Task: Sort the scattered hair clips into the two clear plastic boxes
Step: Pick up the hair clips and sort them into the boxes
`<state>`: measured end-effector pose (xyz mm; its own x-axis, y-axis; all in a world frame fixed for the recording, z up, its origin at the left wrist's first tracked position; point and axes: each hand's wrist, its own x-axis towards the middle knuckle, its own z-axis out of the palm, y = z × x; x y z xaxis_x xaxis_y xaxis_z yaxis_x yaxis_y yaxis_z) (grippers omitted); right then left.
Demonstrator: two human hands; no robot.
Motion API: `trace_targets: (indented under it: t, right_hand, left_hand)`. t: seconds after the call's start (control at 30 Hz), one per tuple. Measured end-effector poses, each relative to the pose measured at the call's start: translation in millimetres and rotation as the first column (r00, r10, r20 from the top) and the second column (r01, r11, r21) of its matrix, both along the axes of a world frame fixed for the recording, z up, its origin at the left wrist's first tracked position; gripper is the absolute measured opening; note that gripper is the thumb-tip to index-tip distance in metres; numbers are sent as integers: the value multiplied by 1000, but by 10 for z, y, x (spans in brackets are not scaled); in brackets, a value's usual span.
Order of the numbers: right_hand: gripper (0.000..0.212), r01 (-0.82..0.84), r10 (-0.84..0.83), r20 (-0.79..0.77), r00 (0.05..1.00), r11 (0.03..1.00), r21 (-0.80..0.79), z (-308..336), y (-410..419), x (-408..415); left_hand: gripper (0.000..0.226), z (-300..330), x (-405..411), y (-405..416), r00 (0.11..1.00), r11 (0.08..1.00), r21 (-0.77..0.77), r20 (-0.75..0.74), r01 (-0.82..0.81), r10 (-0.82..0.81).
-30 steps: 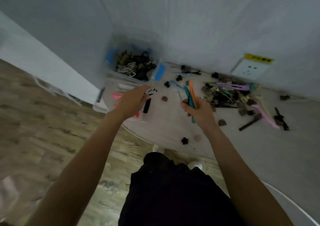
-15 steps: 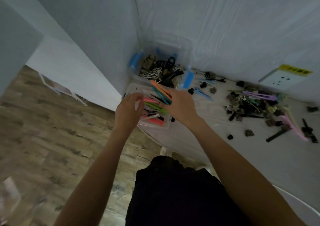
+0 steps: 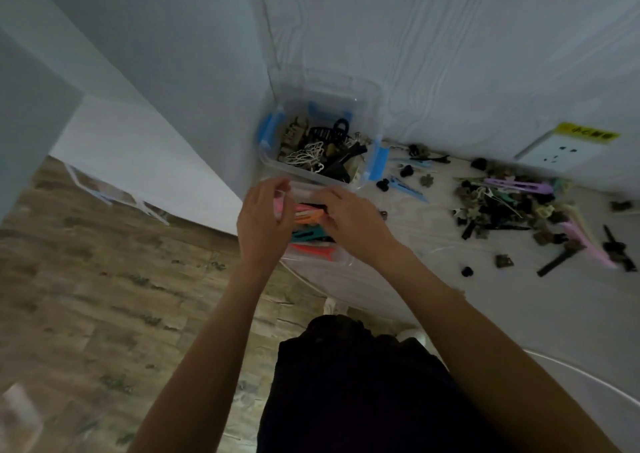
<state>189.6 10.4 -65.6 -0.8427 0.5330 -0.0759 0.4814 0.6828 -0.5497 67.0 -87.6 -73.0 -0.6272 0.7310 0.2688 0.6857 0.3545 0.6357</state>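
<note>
Room: pale wall corner at 12 o'clock, wood-look floor (image 3: 104,296) at 8 o'clock, white tabletop (image 3: 433,279) carrying everything; wall socket (image 3: 557,151) w/ yellow label at 2 o'clock.
Boxes: 2 clear plastic ones. Far box (image 3: 372,106) – blue latches, sits in the corner, holds dark and white claw-type clips. Near box (image 3: 311,262) – touching the far one's front wall, holds long flat coloured clips (pink, orange, teal, red).
Hands: both over the near box. Left hand (image 3: 265,220) at its 9 o'clock side, fingers curved with thumb and forefinger apart – can't tell if anything is pinched. Right hand (image 3: 353,217) at its 3 o'clock side, fingers bent down onto the clips inside; whether it grips one or just presses, can't tell.
Key relation: scattered pile (image 3: 512,210) lies at 3 o'clock from the hands, well apart. Right hand is the nearer one, so I'd judge it the natural one to reach there next. Long clips in the pile – e.g. purple clip (image 3: 516,185) – run roughly 9-to-3, pink clip (image 3: 585,241) more diagonal.
Count: 2 boxes, 2 hands, 1 main pile; loose strays between box and pile approx. 6-8, too small for an exact no.
Stage: judged mid-sort, since much remains on the tabletop.
</note>
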Motion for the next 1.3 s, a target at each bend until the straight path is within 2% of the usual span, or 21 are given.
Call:
trace_targets:
  t: [0.07,0.13,0.2,0.3,0.43,0.57,0.67,0.77,0.87,1.0,1.1,1.17,1.3]
  right_hand:
    - [24,155,-145,-158,977,987,50,91,56,303]
    - [21,363,-341,-242,908,930,52,101,196,683]
    - [22,498,-470,-227,853,863,85,-19,396,1039]
    - [24,527,-518,-94,850,830,182,-294,735,1464]
    - [36,468,-507,105,855,844,262,-630,1101,1790]
    - [36,451,-501,123,857,844,291,-748,1414,1857]
    - [39,535,-598,163,784,786,309,-669,1686,1922]
    - [37,519,-615,237,752,775,360,-642,1816,2070]
    - [30,470,-580,242,778,792,390,-659,1826,2184]
    - [23,376,-495,297,817,847,376,-672,1768,2300]
    - [19,417,-494,197,847,846,332,-657,1810,2338]
    - [20,410,-467,127,875,855,318,-628,1859,2278]
    - [21,372,-404,38,914,871,320,-590,1901,2014]
  left_hand:
    - [25,63,162,170,994,994,12,7,109,-109]
    - [25,84,411,416,967,966,40,5,256,-256]
    - [25,50,662,677,930,930,0,21,367,-367]
    - [32,-142,975,1093,856,831,-214,57,514,-514]
    - [40,-461,1189,1528,830,688,-552,14,472,-558]
    - [33,-609,1242,1708,824,627,-702,-102,337,-557]
    - [28,-680,1252,1790,797,643,-709,-194,289,-572]
    - [26,-719,1239,1828,772,657,-666,-189,353,-606]
    - [20,-682,1245,1913,802,749,-502,-166,433,-574]
    - [16,-598,1205,2176,856,819,-389,-128,422,-501]
    - [11,-610,1144,2306,870,833,-406,-155,376,-468]
    - [13,-652,1106,2315,866,805,-465,-144,369,-480]
    - [20,-709,1082,2241,881,754,-533,-33,384,-473]
